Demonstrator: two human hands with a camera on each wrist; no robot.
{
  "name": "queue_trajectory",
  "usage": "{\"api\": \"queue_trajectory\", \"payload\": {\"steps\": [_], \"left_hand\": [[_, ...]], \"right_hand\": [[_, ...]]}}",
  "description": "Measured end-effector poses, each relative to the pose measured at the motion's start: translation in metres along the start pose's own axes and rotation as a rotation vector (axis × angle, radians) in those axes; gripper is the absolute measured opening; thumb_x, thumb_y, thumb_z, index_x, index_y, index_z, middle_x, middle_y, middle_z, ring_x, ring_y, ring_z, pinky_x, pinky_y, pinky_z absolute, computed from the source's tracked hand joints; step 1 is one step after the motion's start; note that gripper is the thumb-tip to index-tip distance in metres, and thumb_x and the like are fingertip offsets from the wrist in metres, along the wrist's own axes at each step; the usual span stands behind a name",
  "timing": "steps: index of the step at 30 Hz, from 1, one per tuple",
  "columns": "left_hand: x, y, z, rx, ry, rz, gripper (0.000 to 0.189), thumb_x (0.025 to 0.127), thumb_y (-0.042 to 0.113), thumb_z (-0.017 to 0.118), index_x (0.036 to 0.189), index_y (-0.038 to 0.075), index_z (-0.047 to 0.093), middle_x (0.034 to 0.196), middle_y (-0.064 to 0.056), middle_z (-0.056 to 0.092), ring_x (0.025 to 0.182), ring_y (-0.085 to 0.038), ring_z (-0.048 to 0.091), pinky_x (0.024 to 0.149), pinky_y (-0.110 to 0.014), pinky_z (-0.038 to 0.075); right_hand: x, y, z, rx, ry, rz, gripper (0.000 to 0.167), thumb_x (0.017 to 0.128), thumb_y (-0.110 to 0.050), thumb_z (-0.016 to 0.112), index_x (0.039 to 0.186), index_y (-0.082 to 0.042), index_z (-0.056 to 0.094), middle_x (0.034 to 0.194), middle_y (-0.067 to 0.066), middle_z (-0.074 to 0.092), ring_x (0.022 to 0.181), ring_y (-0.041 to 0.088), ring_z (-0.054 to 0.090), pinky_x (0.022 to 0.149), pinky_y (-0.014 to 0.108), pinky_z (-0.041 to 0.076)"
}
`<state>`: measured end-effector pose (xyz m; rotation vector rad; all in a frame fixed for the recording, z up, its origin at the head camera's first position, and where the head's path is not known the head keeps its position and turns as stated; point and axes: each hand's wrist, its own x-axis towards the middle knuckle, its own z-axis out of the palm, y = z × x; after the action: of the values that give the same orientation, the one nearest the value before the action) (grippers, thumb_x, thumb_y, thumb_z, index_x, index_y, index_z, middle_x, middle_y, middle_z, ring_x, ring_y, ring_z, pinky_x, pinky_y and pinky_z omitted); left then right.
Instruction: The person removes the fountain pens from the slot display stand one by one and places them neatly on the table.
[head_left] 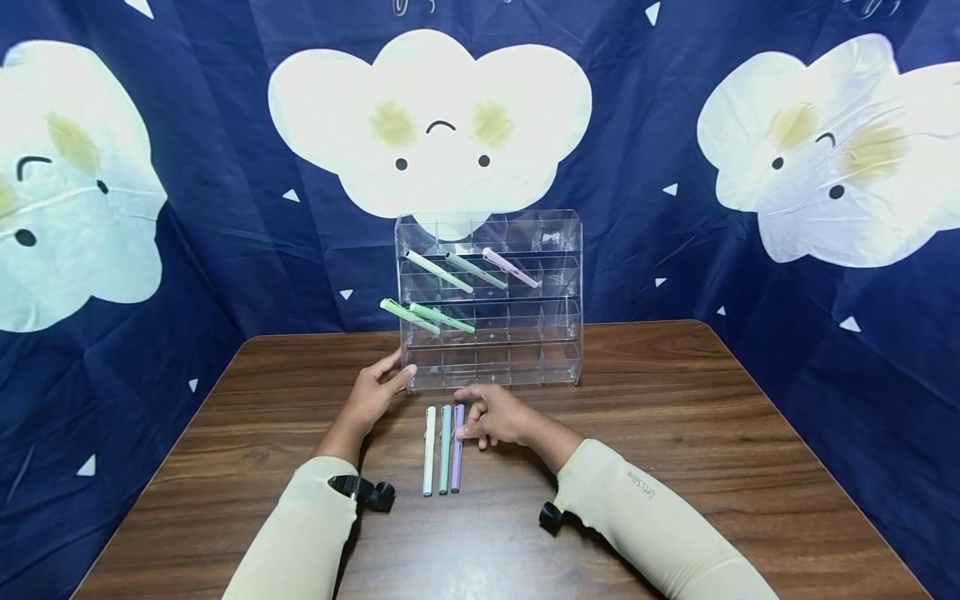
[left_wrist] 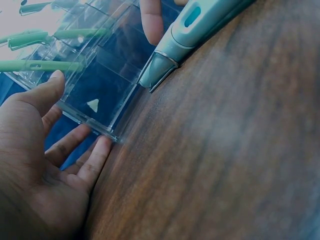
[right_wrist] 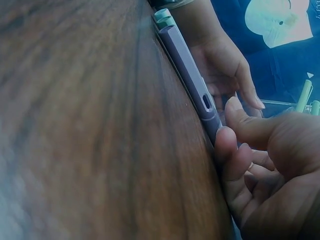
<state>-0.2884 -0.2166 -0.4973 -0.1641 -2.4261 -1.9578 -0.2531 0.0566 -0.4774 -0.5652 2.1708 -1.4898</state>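
Observation:
A white pen [head_left: 429, 454], a teal pen [head_left: 445, 454] and a purple pen [head_left: 457, 467] lie side by side on the table, clips toward the rack. My right hand [head_left: 498, 417] is at the purple pen's cap end, thumb against its side and forefinger extended past the tip. In the right wrist view, fingertips hide the end of the purple pen [right_wrist: 185, 60]; no clear grip shows. My left hand [head_left: 372, 396] touches the lower left corner of the clear acrylic rack [head_left: 525, 362], thumb in front, other fingertips along its bottom side edge in the left wrist view.
Tilted in the rack's upper compartments are a pale green pen [head_left: 438, 271], a grey-green pen [head_left: 476, 271] and a lilac pen [head_left: 512, 268]. Two bright green pens [head_left: 442, 318] lean one tier below. A blue cloud-print curtain [head_left: 637, 283] hangs behind the wooden table [head_left: 675, 400].

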Motion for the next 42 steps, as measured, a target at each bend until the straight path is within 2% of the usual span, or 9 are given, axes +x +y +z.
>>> {"api": "queue_trajectory", "payload": {"steps": [6, 18, 22, 25, 27, 30, 33, 38, 42], "left_hand": [[0.0, 0.001, 0.004, 0.001, -0.025, -0.005, 0.065, 0.11, 0.027, 0.07, 0.168, 0.016, 0.043, 0.166, -0.024, 0.05, 0.142, -0.039, 0.061, 0.108, -0.027, 0.061], [-0.001, 0.001, 0.002, 0.001, -0.017, -0.005, 0.066, 0.109, 0.029, 0.071, 0.168, 0.017, 0.044, 0.166, -0.023, 0.051, 0.142, -0.039, 0.061, 0.112, -0.036, 0.06], [0.0, 0.001, 0.0, 0.0, -0.008, -0.009, 0.064, 0.109, 0.028, 0.071, 0.167, 0.018, 0.046, 0.163, -0.023, 0.054, 0.134, -0.025, 0.067, 0.106, -0.027, 0.062], [0.001, 0.001, 0.0, -0.012, 0.0, -0.006, 0.063, 0.109, 0.026, 0.071, 0.166, 0.017, 0.047, 0.161, -0.024, 0.056, 0.131, -0.023, 0.068, 0.103, -0.022, 0.061], [0.0, 0.001, 0.001, 0.005, -0.008, -0.003, 0.064, 0.11, 0.027, 0.07, 0.167, 0.017, 0.045, 0.163, -0.025, 0.054, 0.137, -0.03, 0.066, 0.106, -0.026, 0.061], [-0.001, 0.002, 0.002, 0.019, -0.019, -0.003, 0.065, 0.11, 0.028, 0.07, 0.168, 0.016, 0.043, 0.165, -0.025, 0.052, 0.141, -0.037, 0.062, 0.109, -0.031, 0.061], [-0.001, 0.002, 0.001, 0.012, -0.012, -0.007, 0.064, 0.11, 0.028, 0.07, 0.168, 0.016, 0.044, 0.164, -0.024, 0.053, 0.141, -0.037, 0.062, 0.108, -0.029, 0.061], [0.0, 0.001, -0.001, -0.004, -0.002, -0.004, 0.063, 0.11, 0.028, 0.07, 0.167, 0.017, 0.046, 0.163, -0.023, 0.054, 0.14, -0.035, 0.063, 0.102, -0.02, 0.061], [-0.001, 0.001, -0.001, 0.004, -0.009, -0.007, 0.064, 0.11, 0.029, 0.07, 0.167, 0.018, 0.045, 0.166, -0.022, 0.052, 0.142, -0.037, 0.061, 0.104, -0.023, 0.061]], "right_hand": [[-0.005, -0.001, -0.006, 0.005, 0.007, -0.003, 0.067, 0.096, -0.001, 0.082, 0.156, 0.005, 0.052, 0.075, 0.0, 0.068, 0.053, 0.012, 0.062, 0.046, 0.022, 0.047], [-0.01, -0.023, -0.017, -0.065, 0.037, -0.017, 0.055, 0.098, -0.005, 0.081, 0.145, 0.01, 0.058, 0.081, 0.005, 0.072, 0.061, 0.015, 0.061, 0.052, 0.023, 0.052], [-0.011, -0.035, -0.022, -0.067, 0.034, -0.017, 0.052, 0.098, -0.004, 0.081, 0.142, 0.013, 0.059, 0.081, 0.004, 0.069, 0.067, 0.019, 0.063, 0.058, 0.035, 0.064], [-0.011, -0.044, -0.026, -0.095, 0.032, -0.02, 0.05, 0.1, -0.007, 0.08, 0.141, 0.013, 0.06, 0.084, 0.005, 0.069, 0.073, 0.023, 0.065, 0.065, 0.047, 0.068], [-0.011, -0.048, -0.029, -0.133, 0.039, -0.028, 0.048, 0.102, -0.012, 0.078, 0.141, 0.012, 0.062, 0.086, 0.006, 0.069, 0.076, 0.025, 0.068, 0.066, 0.046, 0.067], [-0.011, -0.053, -0.032, -0.169, 0.061, -0.029, 0.047, 0.105, -0.019, 0.077, 0.14, 0.009, 0.064, 0.089, 0.005, 0.068, 0.08, 0.03, 0.071, 0.064, 0.038, 0.065], [-0.01, -0.06, -0.033, -0.192, 0.101, -0.05, 0.043, 0.105, -0.021, 0.077, 0.136, 0.007, 0.068, 0.088, 0.004, 0.067, 0.08, 0.033, 0.072, 0.06, 0.029, 0.061], [-0.005, -0.072, -0.033, -0.249, 0.238, -0.143, 0.031, 0.102, -0.017, 0.08, 0.122, 0.006, 0.073, 0.087, 0.005, 0.069, 0.069, 0.015, 0.062, 0.061, 0.021, 0.054], [0.0, -0.082, -0.032, -0.312, 0.364, -0.213, 0.022, 0.1, -0.014, 0.081, 0.114, 0.002, 0.076, 0.098, 0.011, 0.072, 0.08, 0.011, 0.061, 0.072, 0.022, 0.053]]}}
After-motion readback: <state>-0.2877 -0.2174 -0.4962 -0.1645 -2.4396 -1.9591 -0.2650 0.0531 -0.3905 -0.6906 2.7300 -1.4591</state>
